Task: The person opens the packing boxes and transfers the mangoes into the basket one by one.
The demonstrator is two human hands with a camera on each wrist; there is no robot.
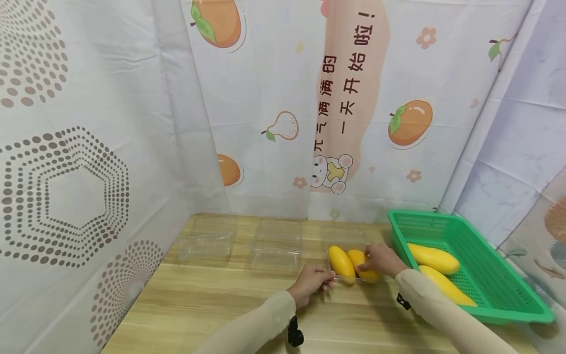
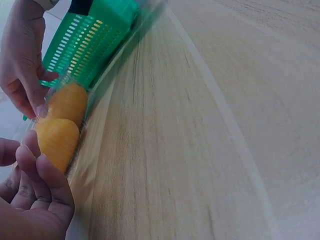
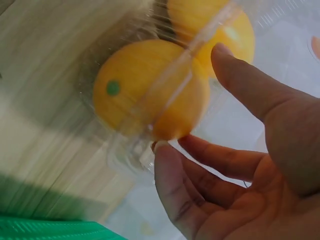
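Two yellow mangoes lie side by side in a clear plastic container (image 3: 170, 85), the left mango (image 1: 341, 264) and the right mango (image 1: 355, 255). My left hand (image 1: 311, 282) pinches the container's near left rim with curled fingers. From the right side, my right hand (image 1: 382, 260) holds the right mango (image 3: 140, 90), its thumb (image 3: 240, 75) on the side of the other mango and its fingertips (image 3: 162, 150) at the opposite side. In the left wrist view both mangoes' rounded ends face the bare wood.
A green plastic basket (image 1: 515, 295) with two more yellow mangoes (image 1: 435, 258) stands close on the right. Two other clear containers (image 1: 277, 243) (image 1: 205, 246) sit on the wooden table (image 1: 212, 295), farther left. A printed curtain (image 1: 265, 73) hangs behind the table.
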